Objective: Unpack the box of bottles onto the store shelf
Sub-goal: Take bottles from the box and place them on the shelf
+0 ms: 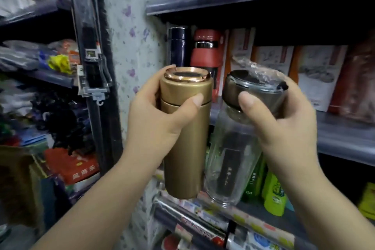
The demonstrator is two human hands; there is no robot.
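So both hands are full — the left hand is wrapped round a matte gold metal flask with a shiny copper-rimmed cap, thumb across its front, and the right hand clasps the dark smoked lid of a clear glass bottle with a crinkled plastic wrap on top. Both bottles stand upright, long axes vertical, just beside each other and seemingly touching low down. The grey store shelf lies beyond them, farther and to the right, with a red flask and a navy flask at its left end. The right hand looks nearer the bare stretch — I'd guess the glass one goes first.
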